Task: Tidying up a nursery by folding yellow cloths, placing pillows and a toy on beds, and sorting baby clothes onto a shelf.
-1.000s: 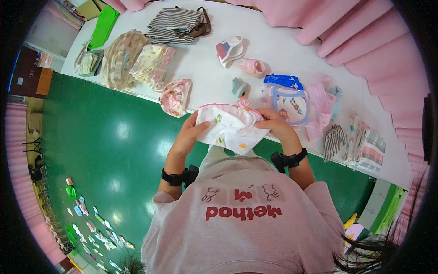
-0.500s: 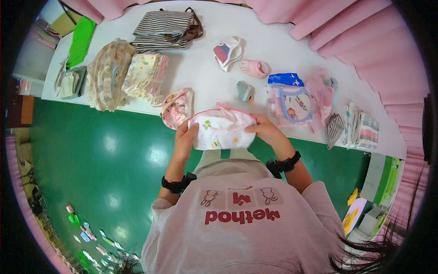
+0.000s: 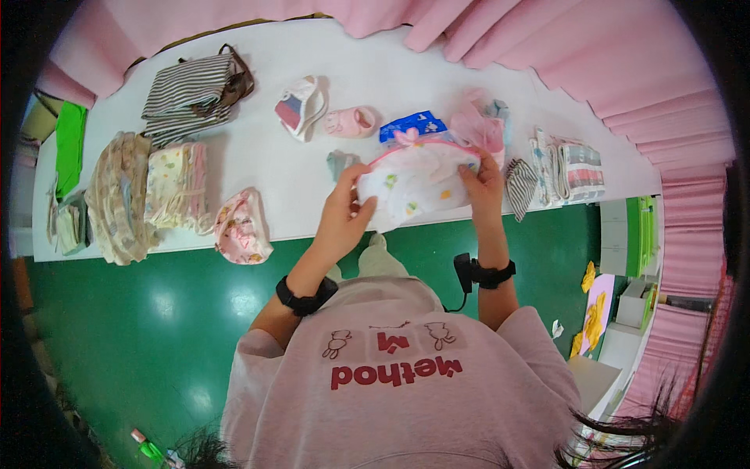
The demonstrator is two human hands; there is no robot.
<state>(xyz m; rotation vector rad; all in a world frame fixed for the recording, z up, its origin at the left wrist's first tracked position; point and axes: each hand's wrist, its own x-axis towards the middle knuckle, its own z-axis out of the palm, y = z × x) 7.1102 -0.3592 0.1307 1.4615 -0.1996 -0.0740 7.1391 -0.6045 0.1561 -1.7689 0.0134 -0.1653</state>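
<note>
My left hand and my right hand each pinch one end of a white printed baby cloth with pink edging and a pink bow. It is stretched between them above the table's near edge; whether it is a cap or a bib I cannot tell. Behind it, partly covered, lies a blue-topped packet. Beside my left hand is a small grey-green item. Farther back sit a pink baby bootie and a white, red and blue cloth piece. A pink printed baby hat overhangs the near edge.
On the white table, a striped bag, a beige patterned cloth, a folded print stack and a green cloth lie left. Rightward are a pink garment, a striped cloth and folded cloths.
My view has shifted to the right. My hands have carried the white baby cloth rightward, from near the pink printed hat to in front of the blue-topped packet, covering part of it.
</note>
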